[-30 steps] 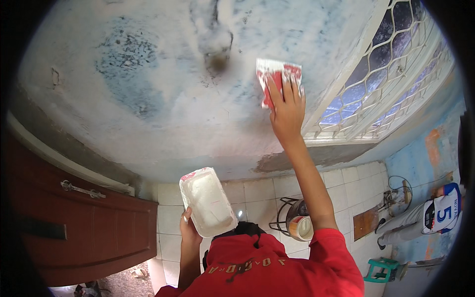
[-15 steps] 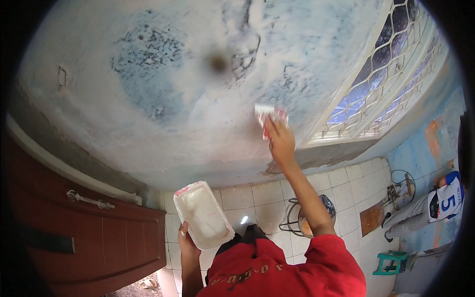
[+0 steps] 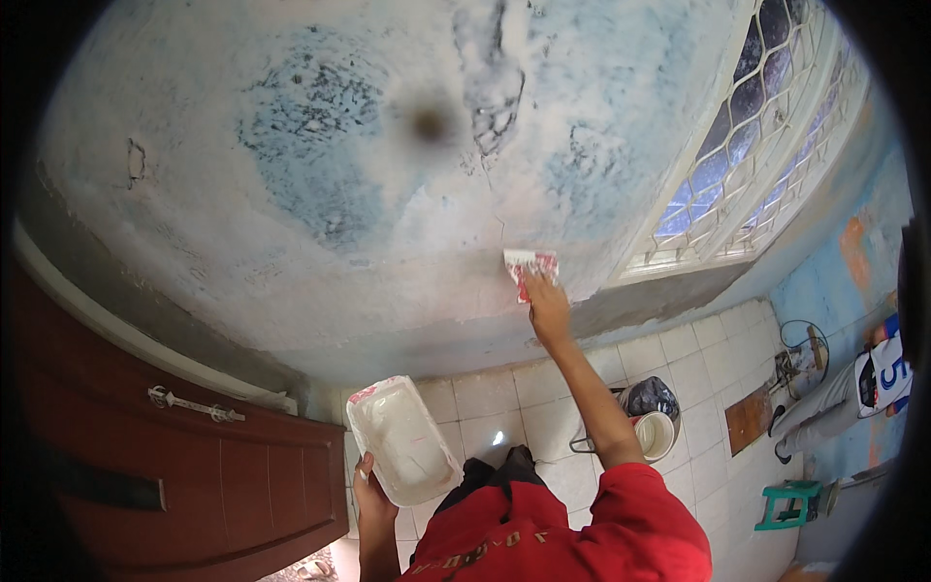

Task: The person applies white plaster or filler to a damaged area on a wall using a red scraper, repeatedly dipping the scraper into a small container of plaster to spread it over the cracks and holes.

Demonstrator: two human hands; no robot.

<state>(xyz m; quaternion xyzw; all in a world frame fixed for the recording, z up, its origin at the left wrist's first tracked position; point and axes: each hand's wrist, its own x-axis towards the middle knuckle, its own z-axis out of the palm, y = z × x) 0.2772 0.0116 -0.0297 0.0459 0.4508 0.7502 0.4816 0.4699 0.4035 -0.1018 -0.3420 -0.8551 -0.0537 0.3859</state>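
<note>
With its blade on the patchy blue-white wall [image 3: 407, 228], a red and white putty scraper [image 3: 531, 272] is gripped in my right hand [image 3: 549, 308]. The spot lies left of the window's lower corner, below a thin crack. My left hand [image 3: 371, 490] grasps the lower left edge of a white rectangular tub [image 3: 405, 441], thumb over the rim. White filler coats the tub's inside, and red smears mark its top corner. Dark, rough patches and cracks show higher on the wall.
A brown door [image 3: 223, 466] stands at the left. A grilled window [image 3: 737, 165] is at the upper right. On the tiled floor [image 3: 485, 393] are a pail [image 3: 656, 436], a black bag [image 3: 650, 398] and a green stool [image 3: 787, 506]. Another person [image 3: 853, 388] stands far right.
My right hand has drawn the scraper down the wall. The tub stays in my left hand. My view has shifted a little, showing more of the pail beside my right arm.
</note>
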